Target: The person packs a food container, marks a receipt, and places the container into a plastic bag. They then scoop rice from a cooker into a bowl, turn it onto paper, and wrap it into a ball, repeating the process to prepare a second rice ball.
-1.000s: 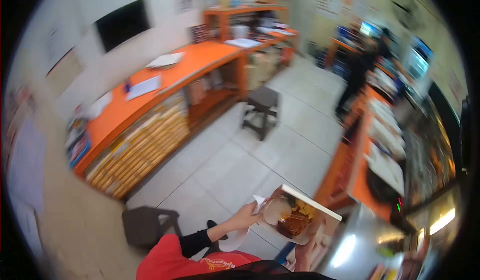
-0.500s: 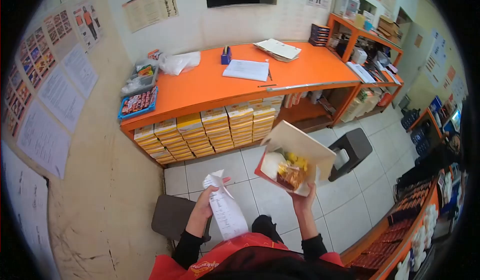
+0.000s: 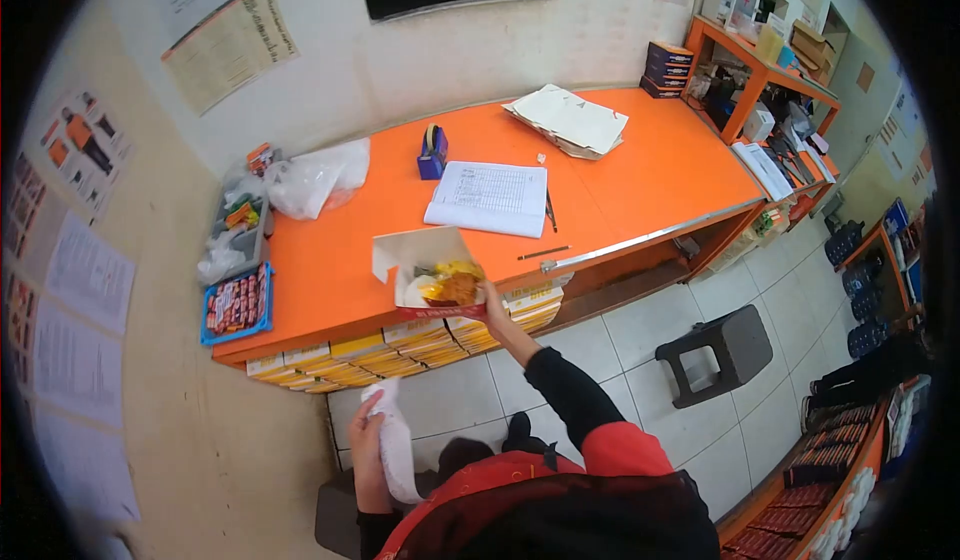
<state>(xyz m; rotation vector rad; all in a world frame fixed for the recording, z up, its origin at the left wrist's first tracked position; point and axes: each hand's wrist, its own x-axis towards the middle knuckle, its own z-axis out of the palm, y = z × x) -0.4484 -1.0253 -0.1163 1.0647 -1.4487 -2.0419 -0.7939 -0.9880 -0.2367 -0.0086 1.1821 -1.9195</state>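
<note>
Head view: the food box lies at the near edge of the orange counter, far of the left hand and a little to its right. The right hand is much the nearer one, with its fingers on the box's right end. The box's longer side seems to run left to right, roughly along the counter edge, its lid standing open at the far left and the food showing inside. Whether its base touches the counter or is held just over it, I cannot tell.

The hands are apart. The left is near the body, closed on a long strip of white paper that hangs with its length running from far to near, well apart from the box. Just beyond the box, slightly right, lies an open notebook, with a tape dispenser at its far left and a pen beside its right edge.
</note>
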